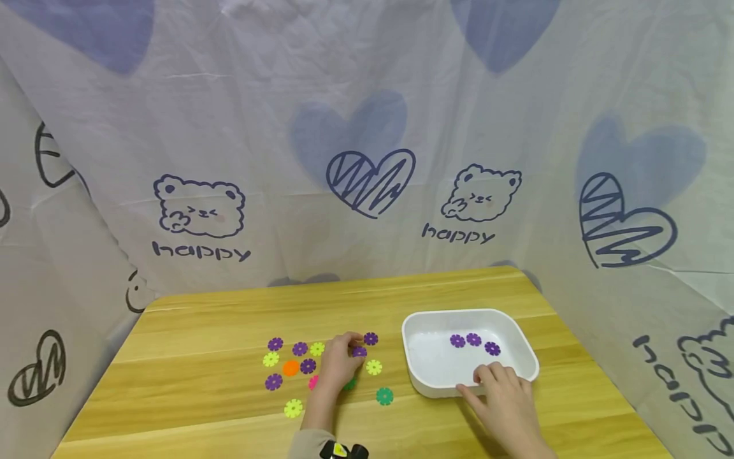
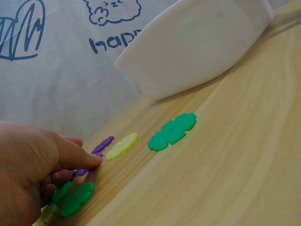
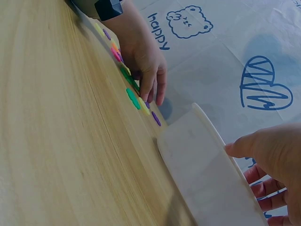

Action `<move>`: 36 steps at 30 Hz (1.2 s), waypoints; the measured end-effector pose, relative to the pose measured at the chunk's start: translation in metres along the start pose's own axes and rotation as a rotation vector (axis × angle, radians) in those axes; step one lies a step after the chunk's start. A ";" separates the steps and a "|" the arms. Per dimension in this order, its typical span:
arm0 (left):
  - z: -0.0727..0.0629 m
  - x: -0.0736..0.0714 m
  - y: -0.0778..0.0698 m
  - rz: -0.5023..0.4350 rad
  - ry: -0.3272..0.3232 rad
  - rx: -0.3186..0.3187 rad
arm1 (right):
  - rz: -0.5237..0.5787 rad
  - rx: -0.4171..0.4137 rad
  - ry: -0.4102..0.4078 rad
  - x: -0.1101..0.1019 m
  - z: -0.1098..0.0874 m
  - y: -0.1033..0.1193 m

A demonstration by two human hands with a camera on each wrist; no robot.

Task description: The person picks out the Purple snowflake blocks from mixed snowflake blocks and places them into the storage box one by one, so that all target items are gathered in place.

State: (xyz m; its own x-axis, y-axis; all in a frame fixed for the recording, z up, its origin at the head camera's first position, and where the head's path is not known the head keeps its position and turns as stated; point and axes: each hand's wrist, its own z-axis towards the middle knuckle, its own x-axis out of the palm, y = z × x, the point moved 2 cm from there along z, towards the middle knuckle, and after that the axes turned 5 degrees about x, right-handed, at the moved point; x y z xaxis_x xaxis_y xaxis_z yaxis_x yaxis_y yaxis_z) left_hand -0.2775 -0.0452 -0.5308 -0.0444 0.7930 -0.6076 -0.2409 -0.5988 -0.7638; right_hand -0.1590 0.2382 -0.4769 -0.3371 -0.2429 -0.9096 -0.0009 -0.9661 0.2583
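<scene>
My left hand [image 1: 339, 364] is low over the loose plastic snowflake discs left of the tray. Its thumb and index finger pinch a purple snowflake disc [image 1: 359, 351] at the table surface; the other fingers are partly hidden. A second purple disc [image 1: 371, 338] and a yellow disc [image 1: 374, 366] lie close by. At the near rim of the white plastic tray [image 1: 421, 380], my right hand [image 1: 504, 401] grips the edge, thumb outside and fingers over the inside. Three purple discs, one of them a darker disc [image 1: 492, 349], lie inside the tray.
Left of my left hand, several purple and yellow discs and an orange disc [image 1: 291, 368] are spread out. A pink disc [image 1: 313, 382] is partly covered by that hand. Nearer me lies a green disc [image 1: 385, 396]. Printed cloth [image 1: 275, 127] hangs behind the wooden table [image 1: 189, 363].
</scene>
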 end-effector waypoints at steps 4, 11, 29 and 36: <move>0.000 0.001 -0.001 -0.005 -0.012 -0.002 | 0.001 0.003 0.000 0.000 0.000 0.000; 0.001 0.000 -0.004 -0.040 -0.008 0.030 | -0.002 0.012 0.013 0.000 0.000 0.000; 0.005 -0.025 -0.042 -0.348 -0.122 0.052 | 0.006 0.008 0.011 0.001 0.000 0.000; 0.004 -0.024 -0.074 -0.495 -0.129 0.031 | 0.003 0.001 0.008 0.001 0.001 -0.001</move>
State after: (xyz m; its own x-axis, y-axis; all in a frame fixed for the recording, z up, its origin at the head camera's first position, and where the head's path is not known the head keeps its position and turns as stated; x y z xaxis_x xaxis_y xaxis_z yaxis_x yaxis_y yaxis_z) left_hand -0.2627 -0.0191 -0.4587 -0.0362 0.9892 -0.1418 -0.2920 -0.1462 -0.9452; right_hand -0.1599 0.2389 -0.4781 -0.3292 -0.2464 -0.9116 -0.0008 -0.9653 0.2612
